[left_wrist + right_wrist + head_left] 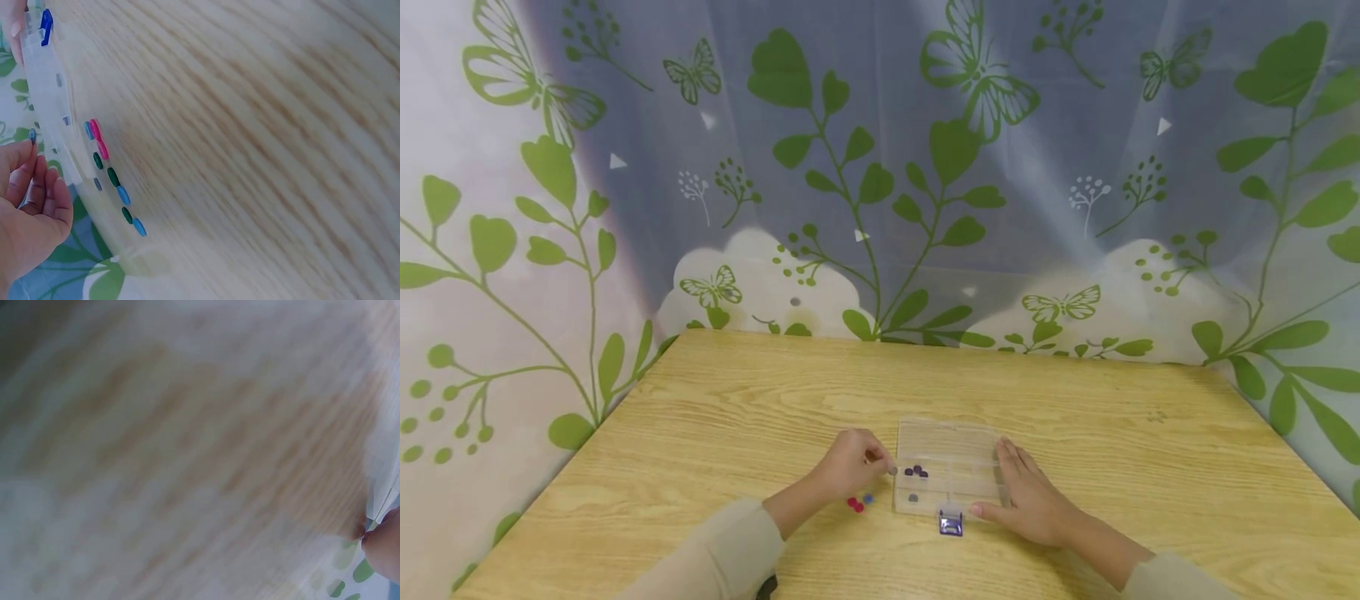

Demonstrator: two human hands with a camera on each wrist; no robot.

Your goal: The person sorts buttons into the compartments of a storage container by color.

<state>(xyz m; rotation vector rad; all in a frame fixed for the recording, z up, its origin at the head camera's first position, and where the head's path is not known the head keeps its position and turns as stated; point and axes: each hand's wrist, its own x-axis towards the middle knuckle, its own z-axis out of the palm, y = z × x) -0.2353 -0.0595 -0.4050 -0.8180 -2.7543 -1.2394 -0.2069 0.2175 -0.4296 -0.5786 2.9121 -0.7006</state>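
A clear plastic compartment box (925,442) lies on the table with a dark blue latch (951,523) at its near side. Several dark buttons (917,472) sit in one left compartment, and a greyish button (913,498) lies in the compartment nearer me. My left hand (850,463) is at the box's left wall, pinching a small grey-blue button (32,135) between thumb and fingertip. My right hand (1037,504) rests along the box's right side, fingers straight and thumb at the near edge. In the right wrist view only part of that hand (384,547) shows.
Left of the box, near my left wrist, lie loose pink buttons (855,505) and a blue button (868,499). The left wrist view also shows green buttons (112,177) there. A patterned curtain (880,167) hangs behind the wooden table (760,392).
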